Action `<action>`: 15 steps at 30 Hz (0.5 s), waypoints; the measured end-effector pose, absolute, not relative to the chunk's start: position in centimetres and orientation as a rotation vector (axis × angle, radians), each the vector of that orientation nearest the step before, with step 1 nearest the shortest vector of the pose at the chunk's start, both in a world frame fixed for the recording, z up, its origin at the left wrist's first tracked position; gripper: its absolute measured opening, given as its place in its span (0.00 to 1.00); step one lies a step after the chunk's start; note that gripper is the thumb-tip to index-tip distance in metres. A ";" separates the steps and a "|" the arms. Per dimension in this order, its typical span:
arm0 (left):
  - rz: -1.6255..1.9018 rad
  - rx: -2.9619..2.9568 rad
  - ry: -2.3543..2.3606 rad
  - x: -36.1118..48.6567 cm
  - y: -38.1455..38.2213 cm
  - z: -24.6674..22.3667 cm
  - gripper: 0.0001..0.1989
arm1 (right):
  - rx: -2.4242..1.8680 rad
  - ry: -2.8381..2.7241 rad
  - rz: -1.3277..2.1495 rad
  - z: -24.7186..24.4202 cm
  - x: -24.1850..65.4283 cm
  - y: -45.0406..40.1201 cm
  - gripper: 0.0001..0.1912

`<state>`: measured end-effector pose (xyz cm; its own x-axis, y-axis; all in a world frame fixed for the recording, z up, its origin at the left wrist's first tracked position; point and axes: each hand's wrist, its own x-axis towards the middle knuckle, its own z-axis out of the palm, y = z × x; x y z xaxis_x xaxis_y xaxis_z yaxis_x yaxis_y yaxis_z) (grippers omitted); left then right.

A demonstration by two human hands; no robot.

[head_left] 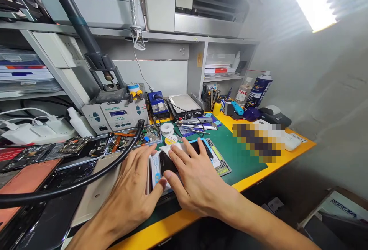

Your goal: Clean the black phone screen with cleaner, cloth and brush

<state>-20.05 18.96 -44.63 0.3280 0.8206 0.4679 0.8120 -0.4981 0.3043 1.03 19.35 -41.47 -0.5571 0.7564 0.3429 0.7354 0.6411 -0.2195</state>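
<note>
Phone repair workshop | landmark: grey rework station [115, 115] on the surface [247, 171] | right of it: blue soldering unit [158, 104] | in front: circuit boards [148, 135] | front-left: phone shells [31, 181]

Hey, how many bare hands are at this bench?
2: the bare left hand beside the glossy black phone, and the bare right hand over the phone, its fingers on the white wipe.
</note>
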 end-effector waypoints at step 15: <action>0.910 2.587 1.561 -20.2 19.4 -44.9 0.28 | -1.362 -2.441 -0.039 -41.5 5.7 20.0 0.26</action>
<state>-20.23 19.36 -44.94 0.3443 0.8072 0.4794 0.8151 -0.5104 0.2740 5.74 20.04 -41.49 -0.4801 0.8209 0.3091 0.8304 0.5389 -0.1413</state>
